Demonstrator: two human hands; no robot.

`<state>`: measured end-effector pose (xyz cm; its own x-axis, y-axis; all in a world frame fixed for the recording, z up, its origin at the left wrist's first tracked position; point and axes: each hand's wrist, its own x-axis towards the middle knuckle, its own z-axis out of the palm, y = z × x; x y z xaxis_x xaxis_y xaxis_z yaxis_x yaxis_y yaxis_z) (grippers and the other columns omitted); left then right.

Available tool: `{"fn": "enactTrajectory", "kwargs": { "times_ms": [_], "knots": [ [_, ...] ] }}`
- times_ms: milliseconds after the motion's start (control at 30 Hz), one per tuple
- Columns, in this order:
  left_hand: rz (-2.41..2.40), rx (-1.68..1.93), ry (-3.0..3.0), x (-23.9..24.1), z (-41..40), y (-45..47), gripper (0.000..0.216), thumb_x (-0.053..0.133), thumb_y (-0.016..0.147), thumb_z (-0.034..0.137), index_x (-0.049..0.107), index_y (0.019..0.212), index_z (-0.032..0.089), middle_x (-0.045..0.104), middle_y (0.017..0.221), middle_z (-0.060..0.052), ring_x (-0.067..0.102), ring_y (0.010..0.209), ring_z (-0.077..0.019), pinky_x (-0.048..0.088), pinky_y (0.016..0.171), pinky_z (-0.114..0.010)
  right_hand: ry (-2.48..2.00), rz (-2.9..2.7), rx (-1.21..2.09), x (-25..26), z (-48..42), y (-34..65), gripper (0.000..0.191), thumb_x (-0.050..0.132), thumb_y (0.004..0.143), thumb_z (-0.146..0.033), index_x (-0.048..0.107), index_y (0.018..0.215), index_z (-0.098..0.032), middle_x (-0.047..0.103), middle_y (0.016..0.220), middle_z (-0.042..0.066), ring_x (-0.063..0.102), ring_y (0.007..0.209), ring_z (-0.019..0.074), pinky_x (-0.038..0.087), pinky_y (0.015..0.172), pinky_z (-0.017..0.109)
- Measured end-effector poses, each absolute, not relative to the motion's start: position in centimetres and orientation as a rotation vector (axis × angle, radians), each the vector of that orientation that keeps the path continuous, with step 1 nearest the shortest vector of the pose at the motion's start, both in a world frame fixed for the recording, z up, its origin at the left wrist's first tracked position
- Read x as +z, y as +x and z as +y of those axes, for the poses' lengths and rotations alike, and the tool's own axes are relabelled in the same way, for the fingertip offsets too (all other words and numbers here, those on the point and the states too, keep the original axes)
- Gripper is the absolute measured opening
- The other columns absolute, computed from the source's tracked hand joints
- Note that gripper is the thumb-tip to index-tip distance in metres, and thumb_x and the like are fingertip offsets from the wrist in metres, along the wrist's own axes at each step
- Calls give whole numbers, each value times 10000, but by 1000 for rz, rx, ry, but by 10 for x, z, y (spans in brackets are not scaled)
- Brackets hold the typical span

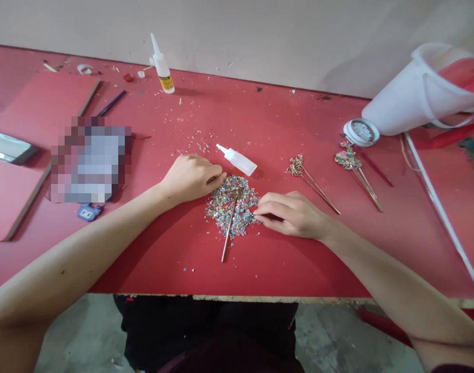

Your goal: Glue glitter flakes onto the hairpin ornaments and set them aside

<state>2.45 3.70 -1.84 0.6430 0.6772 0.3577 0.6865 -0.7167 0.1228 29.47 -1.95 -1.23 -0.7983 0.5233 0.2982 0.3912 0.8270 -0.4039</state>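
Observation:
A pile of small shiny coloured chips (232, 204) lies on the red table (260, 259). A gold hair stick (229, 225) rests across the pile, its ornamented head among the chips. My left hand (192, 176) is curled at the pile's upper left edge, fingertips touching the chips. My right hand (289, 213) is at the pile's right edge, fingers pressed together in a pinch over the chips; what they hold is too small to make out. A small white glue bottle (237, 160) lies on its side just behind the pile.
Two more ornamented hair sticks (310, 181) (357, 168) lie to the right. A white lamp (415, 98) points down at the far right. An upright glue bottle (162, 70) stands at the back. Red boards (42, 109) and a blurred object (91, 158) are on the left.

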Motion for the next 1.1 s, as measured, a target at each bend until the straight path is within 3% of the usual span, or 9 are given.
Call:
{"fn": "enactTrajectory", "kwargs": {
  "times_ms": [1100],
  "knots": [
    [-1116, -531, -2758, -18, 37, 24, 401, 466, 913, 317, 534, 544, 174, 508, 493, 6, 444, 471, -110, 231, 505, -281, -623, -2626, 368, -11, -19, 294, 81, 540, 947, -232, 597, 982, -187, 689, 918, 30, 647, 789, 106, 467, 635, 209]
  ]
}}
